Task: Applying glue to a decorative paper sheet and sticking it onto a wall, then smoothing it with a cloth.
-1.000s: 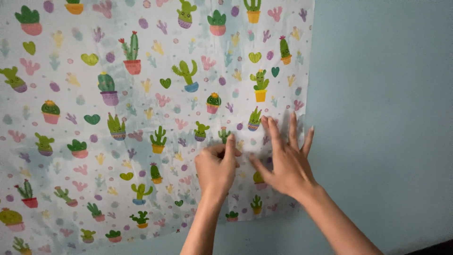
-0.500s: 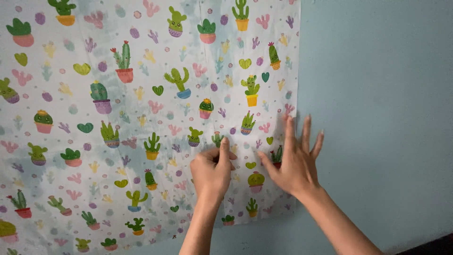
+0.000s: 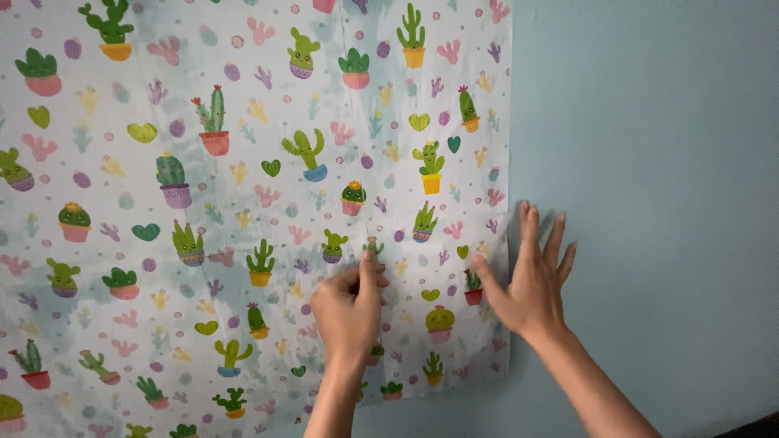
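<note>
A white sheet printed with small potted cacti and hearts (image 3: pixel 243 203) lies flat against a pale blue wall (image 3: pixel 649 162). My left hand (image 3: pixel 350 308) rests on the sheet's lower middle, fingers curled and the thumb pressed upward against the paper. My right hand (image 3: pixel 529 280) is spread flat with fingers apart over the sheet's right edge, half on the paper and half on the wall. Neither hand holds anything.
The sheet's bottom edge (image 3: pixel 438 391) ends just below my wrists, with bare blue wall beneath and to the right. The sheet runs out of view at the left and top. A dark strip (image 3: pixel 763 426) shows at the bottom right corner.
The view has shifted, so the sheet sits higher and further right in frame. My right hand slid rightward to the sheet's edge; my left hand stayed pressed in the lower middle.
</note>
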